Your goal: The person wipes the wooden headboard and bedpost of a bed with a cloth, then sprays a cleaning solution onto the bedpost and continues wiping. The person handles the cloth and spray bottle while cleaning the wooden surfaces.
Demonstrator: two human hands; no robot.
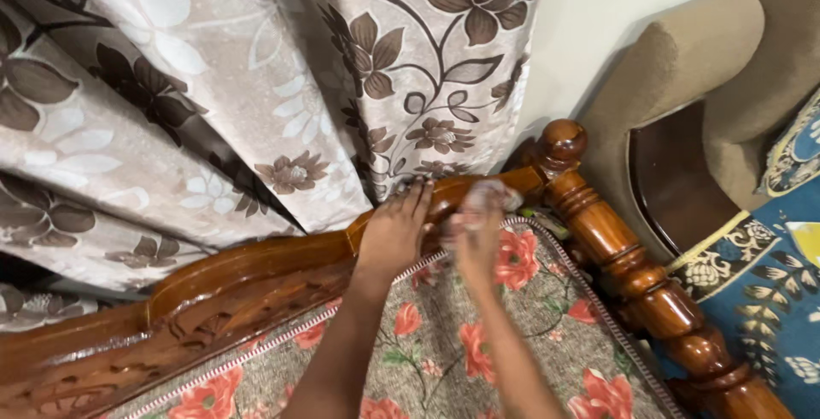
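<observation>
Two hands on the carved wood headboard (256, 274), near the corner post (632, 257). Left hand (395, 229) flat, fingers open, resting on the top rail. Right hand (474, 233) blurred, closed round a pale cloth (491, 193) pressed to the rail. Progress: can't tell; rail w/ glossy finish all along. Floral curtain (256, 86) hangs behind.
</observation>
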